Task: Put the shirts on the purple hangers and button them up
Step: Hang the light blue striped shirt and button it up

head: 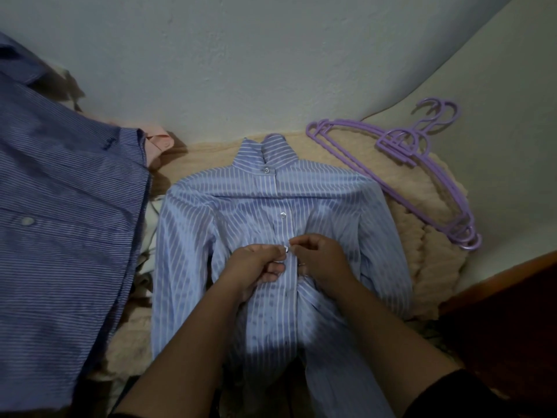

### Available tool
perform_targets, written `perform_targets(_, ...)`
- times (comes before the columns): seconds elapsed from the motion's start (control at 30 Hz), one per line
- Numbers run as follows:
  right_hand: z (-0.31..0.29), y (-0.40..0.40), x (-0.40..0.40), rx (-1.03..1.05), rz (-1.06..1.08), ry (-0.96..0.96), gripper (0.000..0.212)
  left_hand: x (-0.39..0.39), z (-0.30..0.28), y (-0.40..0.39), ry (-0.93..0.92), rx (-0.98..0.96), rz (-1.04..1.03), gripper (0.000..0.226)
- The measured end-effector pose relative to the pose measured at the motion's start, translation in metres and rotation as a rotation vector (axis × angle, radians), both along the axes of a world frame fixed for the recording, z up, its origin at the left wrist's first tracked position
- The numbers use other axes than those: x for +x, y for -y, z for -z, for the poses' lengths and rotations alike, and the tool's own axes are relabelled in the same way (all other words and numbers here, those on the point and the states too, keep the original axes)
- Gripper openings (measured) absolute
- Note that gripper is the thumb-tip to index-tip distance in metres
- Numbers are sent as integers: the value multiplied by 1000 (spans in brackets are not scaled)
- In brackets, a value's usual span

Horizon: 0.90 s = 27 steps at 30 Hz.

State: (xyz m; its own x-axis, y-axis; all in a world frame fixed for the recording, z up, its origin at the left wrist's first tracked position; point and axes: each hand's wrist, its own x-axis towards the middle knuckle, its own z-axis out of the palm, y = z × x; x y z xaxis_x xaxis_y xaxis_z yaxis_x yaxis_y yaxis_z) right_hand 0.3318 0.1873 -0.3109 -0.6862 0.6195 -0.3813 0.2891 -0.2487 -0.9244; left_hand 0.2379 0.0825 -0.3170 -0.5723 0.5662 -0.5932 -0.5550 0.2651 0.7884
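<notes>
Both grips pinch placket at button (285,249) – shirt (271,206) lengthwise, collar toward wall.

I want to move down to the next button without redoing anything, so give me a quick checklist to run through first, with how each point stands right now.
1. Collar button fastened: ok.
2. Second button on the light blue white-striped shirt fastened: ok.
3. Third button through its hole: cannot tell, fingertips cover it.
4. Left hand and right hand both pinching the placket: ok.
5. Hanger inside this shirt: cannot tell, though the shoulders look propped.
6. Spare purple plastic hangers at hand on the beige knitted blanket: ok.
</notes>
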Motion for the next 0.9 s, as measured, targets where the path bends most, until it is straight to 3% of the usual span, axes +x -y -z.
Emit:
perform_targets(0.1, -4, -4, 11, -82, -16, -29, 13, 14, -6, 11, -144, -37, -52, 13)
perform_targets(0.27, -15, 4, 49, 67, -108, 59, 19, 58, -12, 37, -377, -94, -148, 18)
perform_targets(0.53, -4, 34, 61, 331, -146, 206, 11, 91, -7, 44, -688, -333, 38, 15)
perform_targets(0.63, -2, 41, 57, 425, -151, 250, 14, 87, -9, 46, -617, -308, 30, 22)
perform_targets(0.7, -3, 43, 54, 418, -146, 254, 10, 84, -14, 48, -467, -256, -48, 26)
perform_targets(0.8, -3, 46, 50, 348, -145, 236, 17, 82, -22, 51, -208, -126, -157, 25)
perform_targets(0.9, 0, 50, 46, 202, -111, 196, 24, 81, -27, 51, -91, -61, -189, 22)
